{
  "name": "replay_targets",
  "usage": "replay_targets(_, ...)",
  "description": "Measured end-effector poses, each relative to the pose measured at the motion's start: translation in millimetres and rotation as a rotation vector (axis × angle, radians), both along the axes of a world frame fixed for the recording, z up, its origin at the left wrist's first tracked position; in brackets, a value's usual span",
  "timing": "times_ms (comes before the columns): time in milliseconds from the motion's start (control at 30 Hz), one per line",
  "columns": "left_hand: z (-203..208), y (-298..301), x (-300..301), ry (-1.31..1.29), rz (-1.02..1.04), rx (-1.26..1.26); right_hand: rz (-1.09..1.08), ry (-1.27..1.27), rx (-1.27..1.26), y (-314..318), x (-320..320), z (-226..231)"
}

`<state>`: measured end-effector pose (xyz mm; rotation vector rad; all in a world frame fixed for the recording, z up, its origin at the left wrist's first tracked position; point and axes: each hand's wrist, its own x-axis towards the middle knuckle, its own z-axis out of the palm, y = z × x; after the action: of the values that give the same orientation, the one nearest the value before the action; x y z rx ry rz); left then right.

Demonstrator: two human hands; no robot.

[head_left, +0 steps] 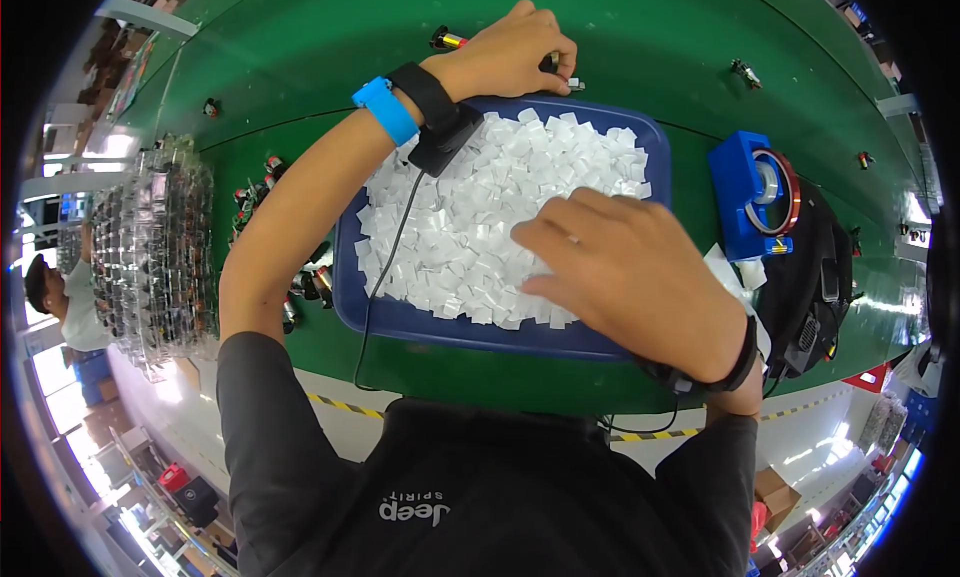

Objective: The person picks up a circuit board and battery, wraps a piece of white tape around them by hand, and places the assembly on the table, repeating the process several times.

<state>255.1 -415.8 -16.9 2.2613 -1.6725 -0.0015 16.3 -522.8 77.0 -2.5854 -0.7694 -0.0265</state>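
My left hand (pixel 515 55) is above the far rim of a dark blue tray (pixel 490 343). Its fingers are curled round a small black part (pixel 549 62), mostly hidden by them. A little piece with a pale end (pixel 575 84) shows just below the fingertips. Beside that wrist, a small black, red and gold cylinder part (pixel 447 40) lies on the green table. Many loose white squares (pixel 450 237) fill the tray. My right hand (pixel 630 272) hovers over or touches their right side, thumb and forefinger apart, with nothing visible between them.
A blue tape dispenser (pixel 735 202) with tape rolls stands right of the tray, beside a black bag (pixel 822 277). Small parts (pixel 312 285) lie left of the tray. Stacked clear plastic trays (pixel 155 252) rise at far left, near another person (pixel 75 302). A cable (pixel 388 267) crosses the tray.
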Motion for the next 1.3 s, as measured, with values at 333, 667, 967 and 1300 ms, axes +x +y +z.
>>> replay_targets(333,91.5,90.9,-98.4,-0.111,0.087,-0.329,-0.403,-0.139,0.430,-15.8,38.8,-9.0)
replay_targets(667,67.8,131.0,-160.7,-0.429,0.142,-0.444,-0.192,0.464,0.600,6.0,27.2,-22.8)
replay_targets(967,71.0,145.8,-168.8,-0.402,0.164,-0.502,-0.475,-0.114,0.144,-12.0,38.4,-30.3)
replay_targets(1300,66.8,141.4,-174.5,-0.414,0.033,-0.596,-0.184,0.818,0.906,-1.5,37.5,-19.4)
